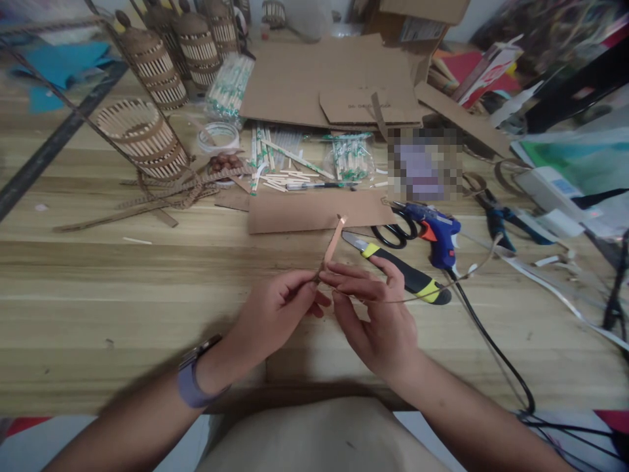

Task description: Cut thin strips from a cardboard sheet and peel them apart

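Observation:
A thin cardboard strip (334, 242) is pinched between both my hands above the wooden table (122, 275). My left hand (270, 314) is closed on the strip near its bend, and one end sticks up toward the back. My right hand (378, 314) pinches the same strip with its fingertips, and the rest of the strip trails off to the right as a thin curved line (442, 288). A purple watch band sits on my left wrist.
Behind my hands lie a yellow-black utility knife (403, 269), black scissors (393, 233), a blue glue gun (437, 233) with its black cord, and a cardboard piece (304, 211). Stick baskets (142, 137), bagged sticks, cardboard sheets and pliers (496, 219) fill the back.

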The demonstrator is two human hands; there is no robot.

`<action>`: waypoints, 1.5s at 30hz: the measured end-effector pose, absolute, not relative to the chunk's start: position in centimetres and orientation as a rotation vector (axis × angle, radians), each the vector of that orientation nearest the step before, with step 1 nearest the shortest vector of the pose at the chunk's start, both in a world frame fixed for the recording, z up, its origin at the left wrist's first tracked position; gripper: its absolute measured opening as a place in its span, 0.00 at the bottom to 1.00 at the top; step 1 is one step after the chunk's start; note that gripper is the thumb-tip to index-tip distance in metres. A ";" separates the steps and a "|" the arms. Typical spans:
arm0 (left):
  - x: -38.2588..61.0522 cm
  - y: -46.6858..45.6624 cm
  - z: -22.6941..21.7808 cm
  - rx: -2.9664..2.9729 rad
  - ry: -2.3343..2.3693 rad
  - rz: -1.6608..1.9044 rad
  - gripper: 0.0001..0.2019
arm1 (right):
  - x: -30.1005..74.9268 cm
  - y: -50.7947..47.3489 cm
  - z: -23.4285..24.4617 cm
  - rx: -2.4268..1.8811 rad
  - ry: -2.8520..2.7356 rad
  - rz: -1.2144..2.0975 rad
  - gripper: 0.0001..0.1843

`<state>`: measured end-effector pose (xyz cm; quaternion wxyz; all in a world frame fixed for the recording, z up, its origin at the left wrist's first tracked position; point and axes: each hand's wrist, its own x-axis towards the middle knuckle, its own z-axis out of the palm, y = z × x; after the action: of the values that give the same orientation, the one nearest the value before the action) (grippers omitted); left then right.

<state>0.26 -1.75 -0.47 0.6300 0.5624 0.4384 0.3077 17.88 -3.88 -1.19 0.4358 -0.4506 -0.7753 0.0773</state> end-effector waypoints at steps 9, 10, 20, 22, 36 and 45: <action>0.3 -1.4 -0.6 1.341 1.019 0.711 0.14 | 17.7 -3.6 -1.1 -1.146 -2.001 0.040 0.11; 0.3 -1.4 -0.6 1.344 1.023 0.712 0.14 | 17.7 -3.6 -1.1 -1.150 -2.006 0.031 0.11; 0.2 -1.8 -1.0 1.303 1.008 0.691 0.13 | 17.8 -3.8 -1.1 -1.132 -1.936 0.144 0.12; 0.3 -1.7 -0.9 1.296 0.997 0.690 0.13 | 17.8 -3.8 -1.2 -1.128 -1.936 0.142 0.12; 0.1 -1.7 -0.8 1.377 1.055 0.700 0.14 | 17.7 -3.7 -1.6 -1.111 -1.954 0.126 0.14; 0.3 -1.3 -1.1 1.359 1.030 0.681 0.13 | 17.7 -3.8 -1.4 -1.096 -1.952 0.129 0.12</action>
<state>0.30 -1.32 -1.12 0.6073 0.5879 0.4456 0.2948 17.67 -3.77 -1.38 0.4347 -0.4404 -0.7839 0.0519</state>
